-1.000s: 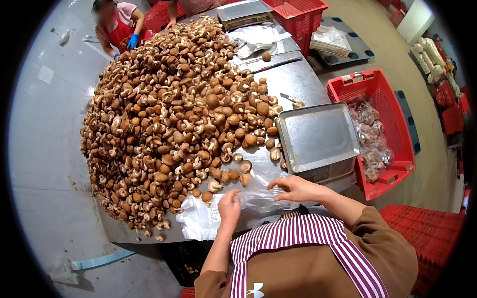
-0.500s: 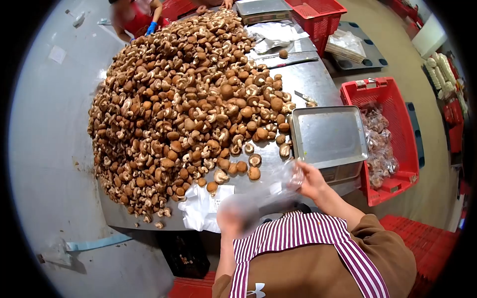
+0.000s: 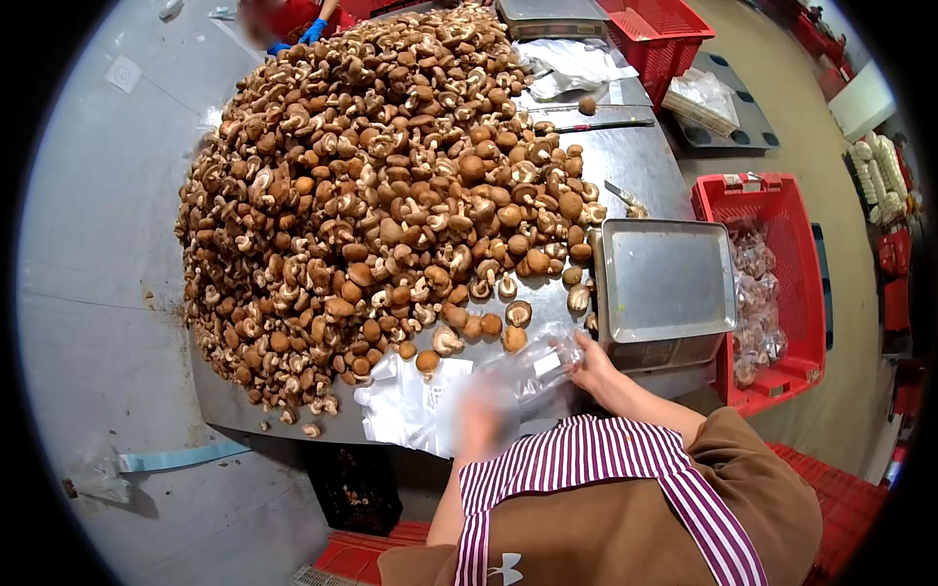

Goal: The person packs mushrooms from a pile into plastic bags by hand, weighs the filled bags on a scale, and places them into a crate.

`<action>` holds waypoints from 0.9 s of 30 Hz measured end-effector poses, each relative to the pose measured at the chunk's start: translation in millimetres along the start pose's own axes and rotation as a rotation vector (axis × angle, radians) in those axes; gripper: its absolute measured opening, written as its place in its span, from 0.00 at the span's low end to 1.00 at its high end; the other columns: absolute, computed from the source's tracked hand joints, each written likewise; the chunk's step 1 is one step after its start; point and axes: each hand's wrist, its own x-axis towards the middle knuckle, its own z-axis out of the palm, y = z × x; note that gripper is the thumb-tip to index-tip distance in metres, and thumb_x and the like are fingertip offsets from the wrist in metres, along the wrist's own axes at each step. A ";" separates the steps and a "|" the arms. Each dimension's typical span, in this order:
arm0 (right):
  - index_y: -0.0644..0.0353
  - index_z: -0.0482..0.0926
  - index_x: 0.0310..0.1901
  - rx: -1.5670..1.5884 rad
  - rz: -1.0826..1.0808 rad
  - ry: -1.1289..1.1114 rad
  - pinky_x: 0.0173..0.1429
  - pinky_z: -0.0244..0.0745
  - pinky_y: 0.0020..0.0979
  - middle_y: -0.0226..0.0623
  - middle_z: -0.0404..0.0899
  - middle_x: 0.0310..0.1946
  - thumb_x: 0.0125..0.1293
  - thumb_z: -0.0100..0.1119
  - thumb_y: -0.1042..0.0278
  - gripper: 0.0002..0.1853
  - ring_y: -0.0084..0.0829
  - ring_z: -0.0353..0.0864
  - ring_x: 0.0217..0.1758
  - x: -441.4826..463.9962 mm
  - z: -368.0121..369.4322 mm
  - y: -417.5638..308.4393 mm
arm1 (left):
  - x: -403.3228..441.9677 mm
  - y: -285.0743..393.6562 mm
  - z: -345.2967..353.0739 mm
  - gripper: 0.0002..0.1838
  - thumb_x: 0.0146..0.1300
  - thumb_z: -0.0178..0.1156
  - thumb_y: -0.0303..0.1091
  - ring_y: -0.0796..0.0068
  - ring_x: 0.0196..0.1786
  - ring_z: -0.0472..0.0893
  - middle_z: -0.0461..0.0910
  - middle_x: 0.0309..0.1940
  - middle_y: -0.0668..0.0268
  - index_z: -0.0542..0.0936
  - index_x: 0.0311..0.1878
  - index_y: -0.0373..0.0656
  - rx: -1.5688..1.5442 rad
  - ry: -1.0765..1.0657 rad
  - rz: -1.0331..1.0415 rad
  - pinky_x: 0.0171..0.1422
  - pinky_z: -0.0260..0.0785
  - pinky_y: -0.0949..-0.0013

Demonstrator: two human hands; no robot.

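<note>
A clear plastic bag [image 3: 535,379] stretches between my two hands, low over the near table edge. My right hand [image 3: 593,365] grips the bag's right end with thumb and fingers. At the bag's other end is my left hand [image 3: 483,418], blurred so that its fingers cannot be made out. Under and beside it lies a white plastic bag [image 3: 399,398] on the table. Just beyond my hands, several loose shiitake mushrooms [image 3: 514,339] lie at the edge of a large shiitake pile [image 3: 362,215]. A shallow metal tray [image 3: 669,278] stands close by my right hand.
A red crate [image 3: 809,293] of bagged mushrooms [image 3: 757,303] stands right of the metal table [image 3: 650,166]. A small knife [image 3: 618,192] lies beyond the tray. Farther back are a dark rod [image 3: 606,126], white bags [image 3: 572,66] and another tray [image 3: 552,10]. Across the pile is a person's blue-gloved hand [image 3: 314,31].
The camera view has shifted, so the table appears lower and farther right. My left hand has moved nearer my right, and the clear bag is held lower.
</note>
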 end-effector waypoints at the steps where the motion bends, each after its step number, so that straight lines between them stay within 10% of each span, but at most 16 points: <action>1: 0.56 0.74 0.58 -0.009 -0.030 -0.016 0.25 0.69 0.24 0.37 0.86 0.43 0.78 0.44 0.50 0.20 0.24 0.83 0.34 7.1 13.0 -3.8 | 13.6 6.2 4.0 0.18 0.79 0.40 0.44 0.70 0.39 0.79 0.80 0.53 0.61 0.76 0.58 0.48 0.152 -0.019 0.145 0.38 0.72 0.68; 9: 0.53 0.77 0.54 0.036 -0.174 -0.298 0.20 0.68 0.23 0.33 0.84 0.41 0.67 0.57 0.33 0.30 0.24 0.78 0.24 85.7 147.7 -74.2 | 58.9 125.7 181.2 0.36 0.63 0.58 0.70 0.70 0.34 0.77 0.78 0.38 0.64 0.74 0.58 0.46 -0.052 0.175 0.297 0.30 0.70 0.73; 12: 0.52 0.77 0.59 -0.034 -0.229 -0.386 0.20 0.69 0.23 0.34 0.84 0.44 0.67 0.58 0.36 0.30 0.27 0.79 0.26 92.6 186.4 -102.4 | 106.3 152.5 169.3 0.35 0.65 0.57 0.68 0.67 0.30 0.80 0.80 0.37 0.65 0.75 0.58 0.45 -0.008 0.174 0.164 0.36 0.74 0.69; 17: 0.58 0.53 0.77 -0.738 -0.178 -0.506 0.54 0.75 0.47 0.50 0.54 0.75 0.62 0.56 0.26 0.53 0.45 0.70 0.64 79.9 181.0 -133.3 | 89.9 137.2 168.4 0.33 0.72 0.49 0.61 0.64 0.47 0.83 0.81 0.51 0.58 0.71 0.64 0.39 0.231 -0.008 0.339 0.58 0.79 0.53; 21: 0.57 0.57 0.76 -0.884 -0.223 -0.282 0.62 0.71 0.46 0.47 0.63 0.71 0.64 0.54 0.27 0.50 0.43 0.67 0.68 73.9 204.0 -132.1 | 88.1 145.0 196.3 0.27 0.72 0.52 0.59 0.68 0.32 0.82 0.82 0.42 0.61 0.75 0.56 0.45 0.077 0.185 0.238 0.41 0.82 0.62; 27: 0.62 0.65 0.69 -1.022 -0.317 -0.315 0.58 0.71 0.42 0.47 0.70 0.60 0.65 0.53 0.25 0.47 0.38 0.70 0.57 48.9 207.6 -140.5 | 80.6 152.5 184.1 0.25 0.73 0.53 0.56 0.68 0.50 0.82 0.81 0.47 0.65 0.74 0.61 0.47 0.234 0.106 0.314 0.53 0.78 0.58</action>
